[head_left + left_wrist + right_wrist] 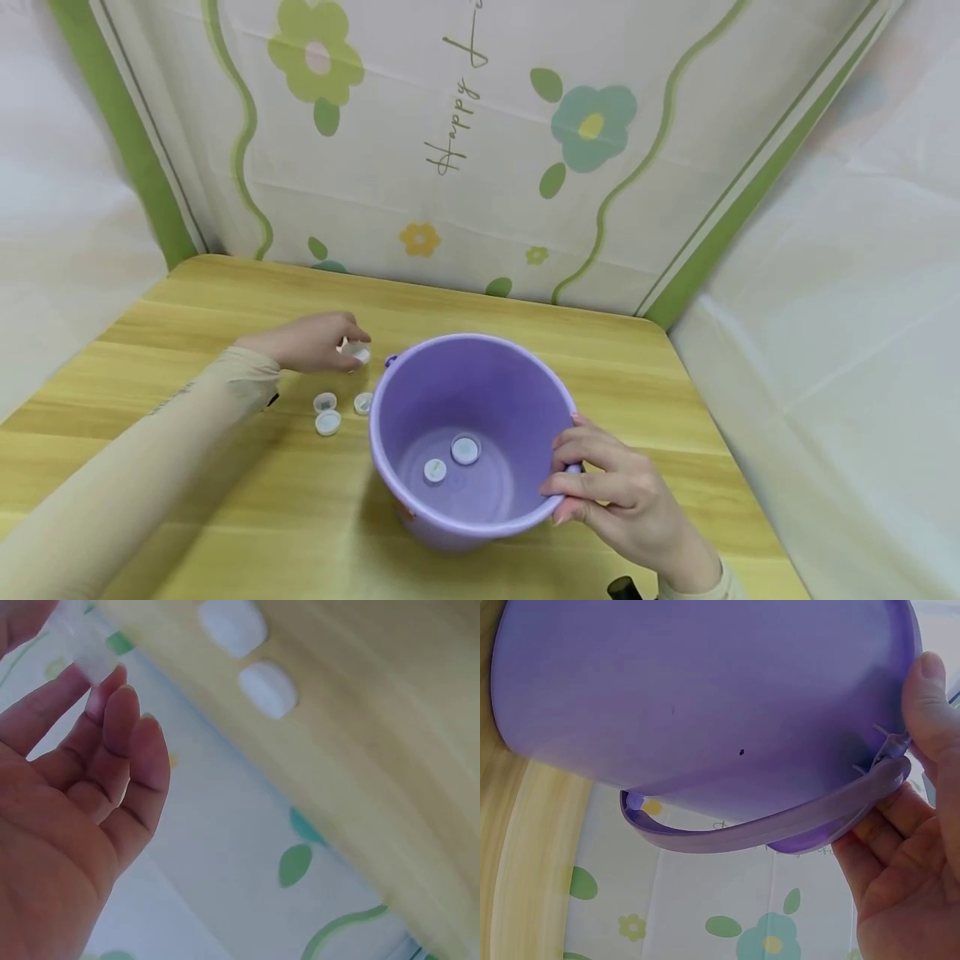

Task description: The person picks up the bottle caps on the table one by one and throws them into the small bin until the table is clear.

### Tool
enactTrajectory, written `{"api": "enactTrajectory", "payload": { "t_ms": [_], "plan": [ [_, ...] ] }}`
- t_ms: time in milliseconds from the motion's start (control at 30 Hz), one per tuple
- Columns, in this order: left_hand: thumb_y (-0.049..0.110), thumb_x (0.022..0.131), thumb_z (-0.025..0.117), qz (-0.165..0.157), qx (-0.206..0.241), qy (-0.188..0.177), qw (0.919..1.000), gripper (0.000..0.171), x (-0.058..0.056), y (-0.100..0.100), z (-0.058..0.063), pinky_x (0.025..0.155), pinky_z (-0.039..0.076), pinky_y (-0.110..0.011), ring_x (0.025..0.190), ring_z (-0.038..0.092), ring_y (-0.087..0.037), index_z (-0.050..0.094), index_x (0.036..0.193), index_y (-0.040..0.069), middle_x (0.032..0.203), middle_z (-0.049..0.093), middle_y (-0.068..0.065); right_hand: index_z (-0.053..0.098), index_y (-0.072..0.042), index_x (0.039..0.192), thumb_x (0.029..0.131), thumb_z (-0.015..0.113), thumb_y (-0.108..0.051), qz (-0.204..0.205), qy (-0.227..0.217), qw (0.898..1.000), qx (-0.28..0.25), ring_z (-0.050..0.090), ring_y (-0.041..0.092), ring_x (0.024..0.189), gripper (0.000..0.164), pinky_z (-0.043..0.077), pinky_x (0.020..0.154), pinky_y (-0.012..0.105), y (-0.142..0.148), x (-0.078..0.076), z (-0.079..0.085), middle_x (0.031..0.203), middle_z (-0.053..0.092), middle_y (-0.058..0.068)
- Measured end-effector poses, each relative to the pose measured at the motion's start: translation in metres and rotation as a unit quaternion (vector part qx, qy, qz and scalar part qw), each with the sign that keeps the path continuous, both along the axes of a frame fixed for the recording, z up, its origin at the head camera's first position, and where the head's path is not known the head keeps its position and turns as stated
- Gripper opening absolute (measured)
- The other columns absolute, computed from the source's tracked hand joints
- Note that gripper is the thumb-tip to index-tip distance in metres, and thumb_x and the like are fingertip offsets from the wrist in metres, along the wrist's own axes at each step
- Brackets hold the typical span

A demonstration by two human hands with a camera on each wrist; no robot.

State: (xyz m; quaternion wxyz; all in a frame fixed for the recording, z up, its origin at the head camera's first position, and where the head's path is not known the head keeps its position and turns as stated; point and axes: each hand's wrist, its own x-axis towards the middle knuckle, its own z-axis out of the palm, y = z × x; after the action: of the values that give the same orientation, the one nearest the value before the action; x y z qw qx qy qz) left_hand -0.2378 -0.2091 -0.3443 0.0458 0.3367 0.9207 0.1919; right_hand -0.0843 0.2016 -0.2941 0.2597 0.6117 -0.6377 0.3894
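A purple bucket (480,379) stands upright on the table, two small round white caps (465,450) lying on its floor. My right hand (618,492) grips the bucket's right rim, fingers over the edge and thumb outside; the right wrist view shows the bucket's handle (750,836) hanging beside that hand (907,847). Left of the bucket, my left hand (318,342) pinches a whitish round cap (357,352). In the left wrist view this piece (82,645) looks translucent and is cut off by the frame edge. Several more white caps (327,422) lie between that hand and the bucket.
The wooden table (247,308) ends at a flower-printed curtain (450,208) at the back. Pale sheeting (825,333) hangs along the right side. A dark cylindrical object (624,588) shows near my right wrist.
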Motion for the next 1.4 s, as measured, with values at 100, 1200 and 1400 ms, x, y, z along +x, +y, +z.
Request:
{"api": "enactTrajectory", "payload": {
  "t_ms": [100,1200,1400],
  "plan": [
    [0.019,0.089,0.071,0.013,0.012,0.008,0.9998,0.037,0.006,-0.002,0.013,0.075,0.050,-0.039,0.085,0.059,-0.021,0.069,0.119,-0.001,0.104,0.064,-0.010,0.073,-0.002,0.090,0.090,0.070,-0.020,-0.006,-0.001,1.000,0.001,0.057,0.028,0.091,0.017,0.032,0.113,0.040,0.000,0.002,-0.001,0.091,0.062,0.013],
    [0.029,0.082,0.082,-0.132,0.107,0.273,0.9470,0.036,0.102,0.082,0.174,0.076,0.049,-0.035,0.090,0.056,-0.016,0.075,0.112,0.011,0.099,0.061,0.000,0.072,-0.002,0.091,0.090,0.070,-0.019,-0.003,0.009,1.000,-0.009,0.058,0.027,0.091,0.018,0.032,0.113,0.039,-0.005,0.003,-0.002,0.092,0.062,0.013],
    [0.033,0.084,0.080,-0.161,0.078,0.253,0.9509,0.036,0.107,0.098,0.177,0.081,0.047,-0.032,0.094,0.055,-0.015,0.073,0.113,0.011,0.100,0.061,0.002,0.073,-0.002,0.090,0.090,0.069,-0.020,-0.006,0.008,1.000,-0.008,0.057,0.027,0.092,0.018,0.032,0.113,0.039,-0.006,0.001,-0.001,0.092,0.062,0.013]
  ]
}}
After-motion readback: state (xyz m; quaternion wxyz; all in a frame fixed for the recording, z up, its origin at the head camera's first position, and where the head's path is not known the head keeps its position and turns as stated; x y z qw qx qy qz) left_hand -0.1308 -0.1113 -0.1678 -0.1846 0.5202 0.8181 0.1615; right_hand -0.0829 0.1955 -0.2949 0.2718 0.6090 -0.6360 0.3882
